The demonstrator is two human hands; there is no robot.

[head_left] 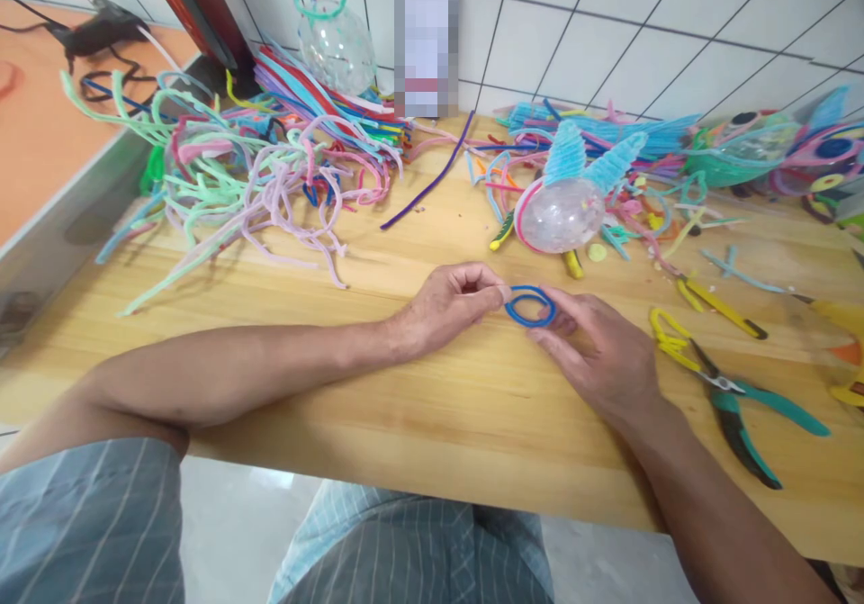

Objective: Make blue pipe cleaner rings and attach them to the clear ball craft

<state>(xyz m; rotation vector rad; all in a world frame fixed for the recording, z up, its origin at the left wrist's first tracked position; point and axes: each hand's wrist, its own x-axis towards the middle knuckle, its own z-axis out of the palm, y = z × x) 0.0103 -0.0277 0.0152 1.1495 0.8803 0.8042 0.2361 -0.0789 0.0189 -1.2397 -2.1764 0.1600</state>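
A blue pipe cleaner (531,321), coiled into a small ring, is held above the front middle of the table between both hands. My left hand (454,307) pinches its left side with thumb and fingers. On the opposite side, my right hand (598,343) grips the ring between thumb and fingers, with some fingertips hidden behind it. Just beyond stands a clear plastic ball (562,217) with two light-blue fuzzy ears and a pink band. To the right of my right hand lie green-handled pliers (725,386) beside a bent yellow pipe cleaner (668,338).
Loose green and lilac pipe cleaners (222,181) pile up at the left back. A purple pipe cleaner (428,172) lies near a phone (425,41) propped against the tiled wall. A yellow cutter (725,307) and a yellow glue gun (847,334) sit at right.
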